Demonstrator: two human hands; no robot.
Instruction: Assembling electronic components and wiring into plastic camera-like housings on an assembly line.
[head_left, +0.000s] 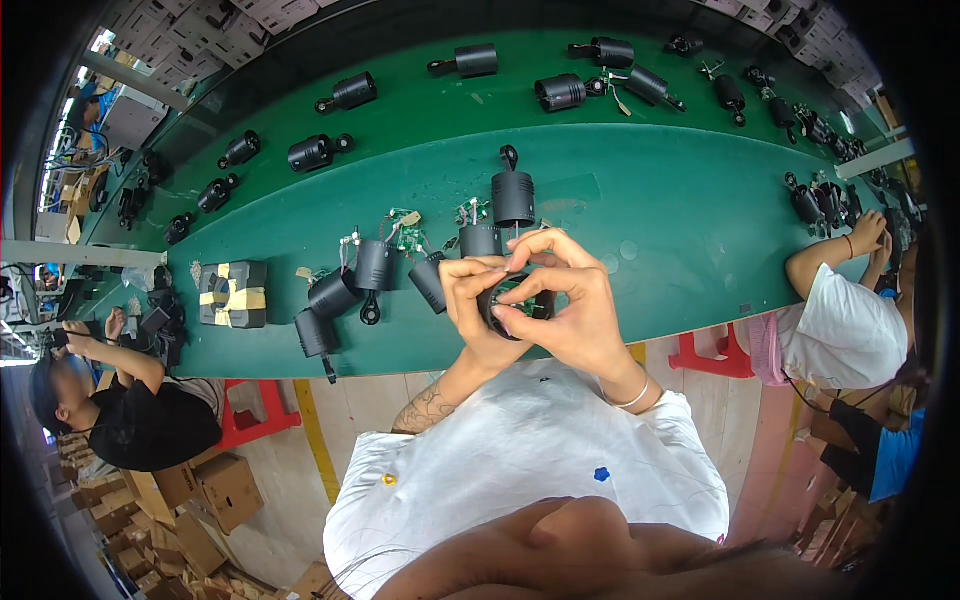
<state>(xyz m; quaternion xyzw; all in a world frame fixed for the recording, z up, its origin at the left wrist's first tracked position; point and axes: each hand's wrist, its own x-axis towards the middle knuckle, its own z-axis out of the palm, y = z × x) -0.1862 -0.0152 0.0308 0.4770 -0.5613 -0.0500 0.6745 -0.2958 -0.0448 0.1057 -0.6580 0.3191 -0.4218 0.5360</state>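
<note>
Holding: the left hand [463, 305] is wrapped around the side of a black cylindrical housing [486, 308], its open mouth turned up toward the head.
Right hand [580, 312]: curled over the same mouth, thumb and forefinger bent close together inside the rim; whether they pinch a part there, I cannot tell.
Held housing: above the near edge of the green tabletop [690, 240], between both hands, with a bit of green showing inside.
Progress: work on this piece looks under way, judging by the fingers in its open end; how much remains inside is hidden.
Nearby housings: one with a ringed stem [513, 198] lies just beyond the hands; others, such as the ribbed one [375, 266], lie to the left.
Circuit boards [411, 237]: on wires outside some of those housings, so that group appears unfinished.
Forearms: coming up from the lower edge and converging; the left one is tattooed, the right wrist wears a bangle [633, 395].
Wrists: bent inward, fingertips meeting around the rim.
</note>
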